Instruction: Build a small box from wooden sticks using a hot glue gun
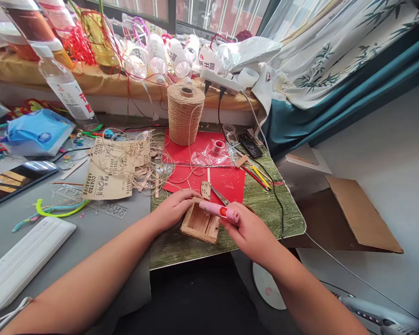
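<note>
A small open box (199, 224) of wooden sticks, its rim and sides wound with jute twine, is tilted over the table's front edge. My left hand (174, 207) grips its far left corner, fingers closed on the rim. In my right hand (246, 228) is a pink glue gun (218, 210) with an orange-red part, lying across the box's far right rim. My fingers wrap around it, and its tip is hard to make out near the left fingertips. Scissors (220, 195) and a scrap of printed sandpaper (206, 188) lie just beyond the box.
A large spool of jute twine (185, 114) stands on red sheets (212, 179). Left lie sandpaper sheets (108, 172), tangled twine and a clear ruler (101, 202). A power strip (220, 83) sits on the sill, its black cable (275, 200) crossing the right side.
</note>
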The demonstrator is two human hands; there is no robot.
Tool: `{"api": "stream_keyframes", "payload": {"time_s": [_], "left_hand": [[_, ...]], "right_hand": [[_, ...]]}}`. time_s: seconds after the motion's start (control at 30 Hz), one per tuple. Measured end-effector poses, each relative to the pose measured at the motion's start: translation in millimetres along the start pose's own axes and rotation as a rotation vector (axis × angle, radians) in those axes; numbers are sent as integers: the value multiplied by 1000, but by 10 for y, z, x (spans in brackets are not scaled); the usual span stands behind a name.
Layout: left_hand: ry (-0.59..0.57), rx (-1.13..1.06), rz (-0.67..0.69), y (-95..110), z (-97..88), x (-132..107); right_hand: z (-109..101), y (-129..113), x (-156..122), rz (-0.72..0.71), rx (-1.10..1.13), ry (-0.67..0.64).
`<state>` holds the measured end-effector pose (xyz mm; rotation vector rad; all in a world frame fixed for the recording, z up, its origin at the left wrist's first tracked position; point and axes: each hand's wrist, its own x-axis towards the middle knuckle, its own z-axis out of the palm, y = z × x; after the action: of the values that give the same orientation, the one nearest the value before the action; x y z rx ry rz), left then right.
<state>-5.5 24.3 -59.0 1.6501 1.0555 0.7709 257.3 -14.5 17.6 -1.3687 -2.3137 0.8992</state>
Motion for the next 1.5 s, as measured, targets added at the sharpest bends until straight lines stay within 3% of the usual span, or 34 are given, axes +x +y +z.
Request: {"api": "stream_keyframes", "payload": {"time_s": [0.2, 0.5, 0.83, 1.07, 1.2, 1.5], "left_hand": [[3, -20, 2, -6, 23, 8], [45, -98, -103, -9, 77, 12], [54, -324, -240, -35, 41, 7], [25, -241, -195, 31, 73, 9], [36, -199, -181, 29, 112, 21], [76, -173, -194, 4, 120, -8]], "right_hand": [[-4, 8, 8, -13, -27, -8], [-22, -5, -18, -45, -56, -30], [-80, 0, -160, -44, 21, 0], [-48, 60, -206, -46, 64, 15], [-69, 96, -241, -61, 128, 84], [-114, 188, -323, 56, 231, 346]]}}
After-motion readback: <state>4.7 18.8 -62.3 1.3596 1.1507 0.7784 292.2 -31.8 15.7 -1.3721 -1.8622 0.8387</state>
